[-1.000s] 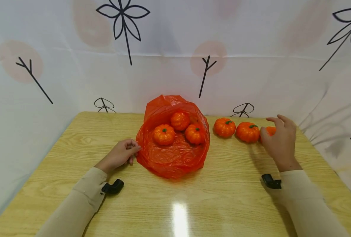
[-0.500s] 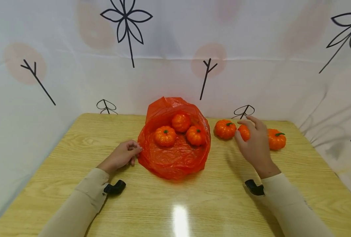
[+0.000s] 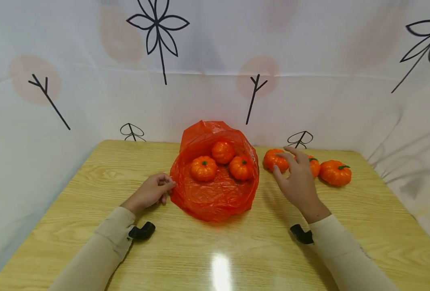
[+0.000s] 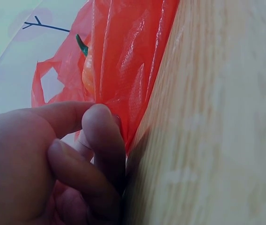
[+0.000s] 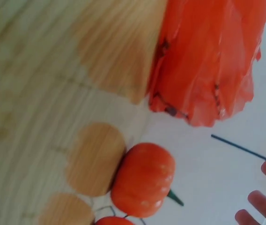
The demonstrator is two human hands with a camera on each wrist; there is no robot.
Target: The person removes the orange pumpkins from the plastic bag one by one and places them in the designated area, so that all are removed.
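A red plastic bag [image 3: 215,202] stands open on the table with three small orange pumpkins inside, one of them the front-left pumpkin [image 3: 203,168]. My left hand [image 3: 150,191] pinches the bag's left rim between thumb and fingers, as the left wrist view also shows. To the right of the bag, three more pumpkins sit in a row: a near pumpkin [image 3: 273,159], a middle pumpkin [image 3: 314,166] and a far-right pumpkin [image 3: 335,173]. My right hand [image 3: 297,184] hovers with spread fingers over the row, closest to the near pumpkin, holding nothing. It partly hides the middle one.
The wooden table [image 3: 178,254] ends at the back against a white patterned cloth [image 3: 207,97]. A black camera mount [image 3: 142,231] sits at the left wrist and another black mount [image 3: 302,234] at the right wrist.
My right hand has moved left along the row, from the far-right pumpkin past the middle one to the near one. The left hand keeps its pinch on the bag.
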